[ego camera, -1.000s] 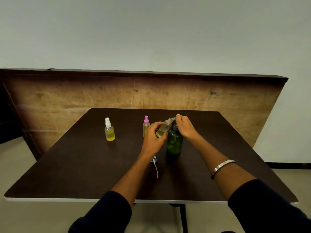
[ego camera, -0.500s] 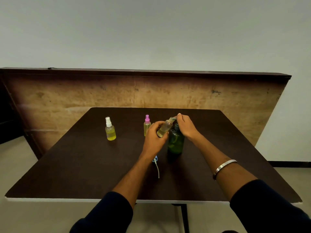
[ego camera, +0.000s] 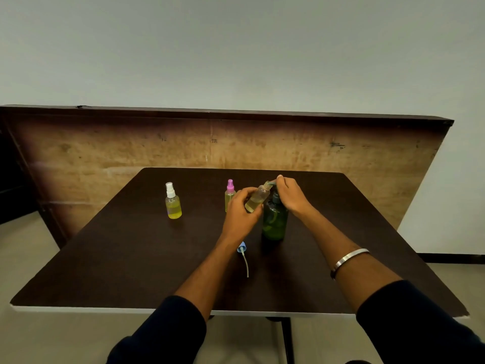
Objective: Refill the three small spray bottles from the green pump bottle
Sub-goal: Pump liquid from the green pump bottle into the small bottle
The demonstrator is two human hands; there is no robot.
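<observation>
Now both hands meet at the green pump bottle (ego camera: 274, 222), which stands upright on the dark table (ego camera: 131, 258).

Left hand (ego camera: 240, 215) has its fingers curled around an uncapped small spray bottle (ego camera: 257, 198), tilted with its open neck at the pump's spout. Right hand (ego camera: 291, 194) rests on top of the pump head, fingers bent over it. Left of the green pump bottle stand the pink-capped bottle (ego camera: 230, 195) and, farther left, the white-capped bottle (ego camera: 172, 201). Just in front lies a blue spray cap (ego camera: 242, 248) with its tube.

The right hand (ego camera: 292, 197) has pressed lower on the pump head (ego camera: 275, 197).
</observation>
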